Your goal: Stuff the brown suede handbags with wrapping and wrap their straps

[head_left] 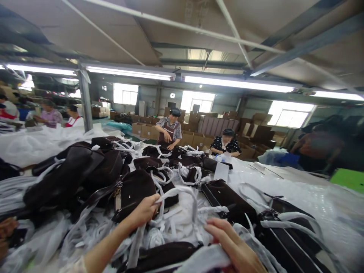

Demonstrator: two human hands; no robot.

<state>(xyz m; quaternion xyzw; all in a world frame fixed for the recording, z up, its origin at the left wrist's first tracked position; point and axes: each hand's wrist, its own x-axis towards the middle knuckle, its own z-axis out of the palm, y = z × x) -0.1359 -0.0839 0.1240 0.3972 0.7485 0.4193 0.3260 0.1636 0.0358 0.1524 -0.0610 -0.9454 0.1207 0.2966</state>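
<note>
Left to right: our left hand [145, 210] pinches a white strip [170, 193] near the middle of the heap of dark brown bags [85, 170]; our right hand [233, 246] presses flat, fingers loose, on near white wrapping [204, 259]. A blank white tag [221, 171] sits farther back, no writing we can read.

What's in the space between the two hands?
In the head view, white strips and crumpled white wrapping lie between the left hand and right hand, over dark brown bags.

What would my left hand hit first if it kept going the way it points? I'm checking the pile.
Probably the dark brown bag right behind the white strip the left hand pinches; depth is unclear.
</note>
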